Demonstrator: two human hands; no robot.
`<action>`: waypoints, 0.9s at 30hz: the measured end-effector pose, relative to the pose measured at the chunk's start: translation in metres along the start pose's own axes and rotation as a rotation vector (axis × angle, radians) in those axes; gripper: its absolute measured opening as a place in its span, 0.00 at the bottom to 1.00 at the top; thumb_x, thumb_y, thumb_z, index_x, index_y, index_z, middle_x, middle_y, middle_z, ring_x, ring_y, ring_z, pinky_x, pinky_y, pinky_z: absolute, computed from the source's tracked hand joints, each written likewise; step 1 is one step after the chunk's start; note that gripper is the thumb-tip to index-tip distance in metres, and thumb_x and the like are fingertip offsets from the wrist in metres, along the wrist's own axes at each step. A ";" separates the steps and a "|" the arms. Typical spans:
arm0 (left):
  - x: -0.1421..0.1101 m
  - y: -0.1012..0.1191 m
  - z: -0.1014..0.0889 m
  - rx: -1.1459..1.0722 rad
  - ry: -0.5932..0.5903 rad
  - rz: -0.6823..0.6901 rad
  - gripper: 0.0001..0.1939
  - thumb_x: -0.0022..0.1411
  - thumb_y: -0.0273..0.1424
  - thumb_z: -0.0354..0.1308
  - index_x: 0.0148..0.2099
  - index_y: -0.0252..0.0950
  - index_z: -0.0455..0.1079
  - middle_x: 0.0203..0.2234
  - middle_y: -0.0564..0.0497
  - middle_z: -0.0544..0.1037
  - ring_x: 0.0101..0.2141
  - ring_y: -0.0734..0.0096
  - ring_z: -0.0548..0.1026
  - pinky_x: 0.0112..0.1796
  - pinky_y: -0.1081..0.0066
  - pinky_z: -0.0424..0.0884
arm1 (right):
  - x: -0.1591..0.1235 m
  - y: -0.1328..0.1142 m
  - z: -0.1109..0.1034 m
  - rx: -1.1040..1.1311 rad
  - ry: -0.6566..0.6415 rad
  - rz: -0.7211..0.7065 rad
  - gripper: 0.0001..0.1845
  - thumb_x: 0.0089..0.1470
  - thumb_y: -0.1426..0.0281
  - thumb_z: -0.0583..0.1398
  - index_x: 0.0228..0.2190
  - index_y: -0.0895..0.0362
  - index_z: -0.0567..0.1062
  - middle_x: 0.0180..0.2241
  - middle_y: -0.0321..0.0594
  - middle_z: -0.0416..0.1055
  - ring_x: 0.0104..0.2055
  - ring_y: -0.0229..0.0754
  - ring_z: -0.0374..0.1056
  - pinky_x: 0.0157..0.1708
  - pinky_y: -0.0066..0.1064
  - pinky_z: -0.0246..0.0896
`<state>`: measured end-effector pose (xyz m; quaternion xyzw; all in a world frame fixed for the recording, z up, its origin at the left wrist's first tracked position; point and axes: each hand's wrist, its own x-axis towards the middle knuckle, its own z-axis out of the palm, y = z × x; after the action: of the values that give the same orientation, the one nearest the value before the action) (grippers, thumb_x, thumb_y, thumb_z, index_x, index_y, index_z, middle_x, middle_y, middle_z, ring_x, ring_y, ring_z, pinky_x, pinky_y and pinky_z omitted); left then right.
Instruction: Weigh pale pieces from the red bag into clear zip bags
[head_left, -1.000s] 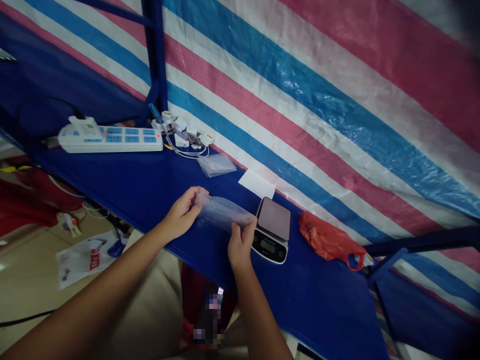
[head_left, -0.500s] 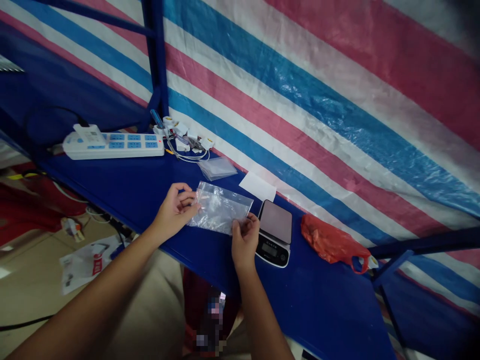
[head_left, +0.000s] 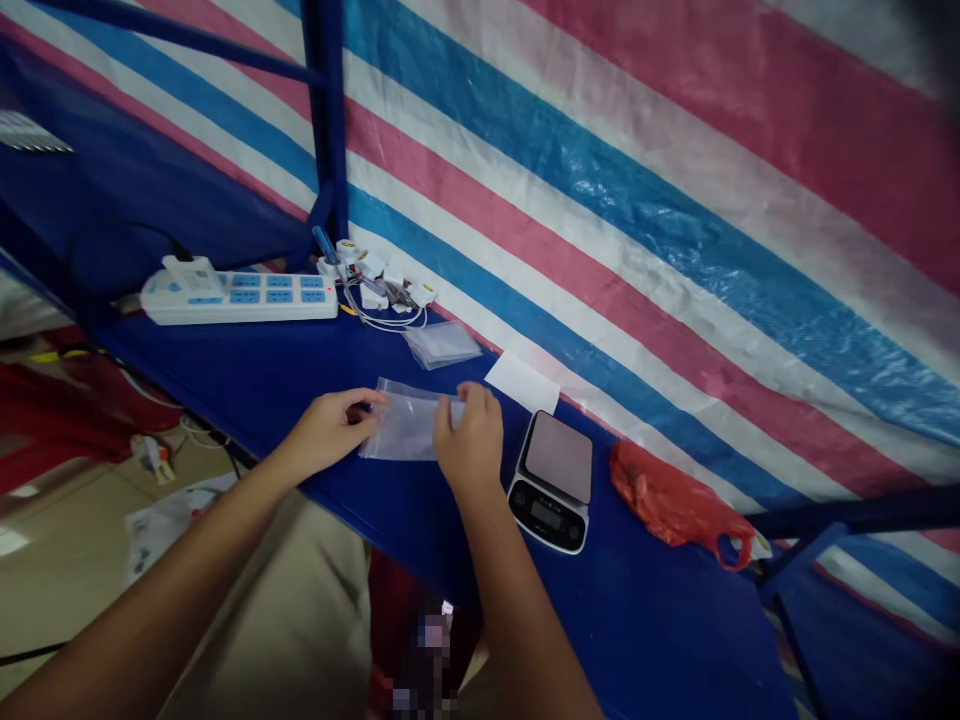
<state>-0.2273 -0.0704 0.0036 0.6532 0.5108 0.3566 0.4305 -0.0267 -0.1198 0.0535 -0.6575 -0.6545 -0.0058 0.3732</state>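
Observation:
A clear plastic zip bag (head_left: 409,425) is stretched flat between my hands, just over the blue tabletop (head_left: 300,355). My left hand (head_left: 330,425) pinches its left edge near the top corner. At the bag's right end, my right hand (head_left: 472,435) grips the upper edge with bent fingers and covers that corner. The bag looks flat, with nothing visible inside. To the right of my right hand sits a kitchen scale (head_left: 555,475) with a grey platform and a small display. More clear plastic bags (head_left: 441,344) lie behind, by the striped sheet.
A white power strip (head_left: 247,298) lies at the back left beside a pile of white plugs and cables (head_left: 379,280). White paper (head_left: 523,380) rests behind the scale, and a red plastic bag (head_left: 675,495) lies to its right. A striped tarp (head_left: 562,200) walls the back.
My right hand has moved up from the bag's lower right corner to its upper right edge. My left hand still holds the left side. The view has shifted slightly.

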 end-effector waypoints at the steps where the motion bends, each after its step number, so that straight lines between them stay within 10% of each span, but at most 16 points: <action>1: 0.000 0.000 0.001 0.006 0.009 0.008 0.23 0.54 0.45 0.63 0.46 0.35 0.77 0.21 0.55 0.74 0.21 0.74 0.69 0.24 0.75 0.65 | 0.020 -0.006 0.008 -0.070 -0.048 0.017 0.14 0.62 0.67 0.58 0.47 0.62 0.72 0.44 0.53 0.73 0.50 0.54 0.68 0.53 0.47 0.65; 11: -0.004 0.001 0.006 0.028 0.021 0.111 0.15 0.60 0.39 0.58 0.43 0.36 0.77 0.24 0.54 0.75 0.23 0.75 0.69 0.26 0.74 0.65 | 0.140 -0.025 0.091 -0.511 -0.576 0.027 0.32 0.53 0.64 0.65 0.56 0.67 0.69 0.54 0.62 0.71 0.54 0.55 0.72 0.49 0.38 0.69; 27: -0.008 0.004 0.005 0.051 0.102 0.179 0.11 0.60 0.33 0.57 0.42 0.35 0.77 0.28 0.52 0.77 0.26 0.75 0.71 0.30 0.73 0.66 | 0.142 -0.009 0.078 -0.630 -0.640 -0.137 0.15 0.59 0.69 0.60 0.47 0.60 0.79 0.49 0.56 0.77 0.51 0.52 0.75 0.46 0.34 0.66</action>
<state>-0.2227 -0.0792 0.0053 0.6879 0.4805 0.4135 0.3536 -0.0520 0.0395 0.0720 -0.6628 -0.7453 -0.0259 -0.0673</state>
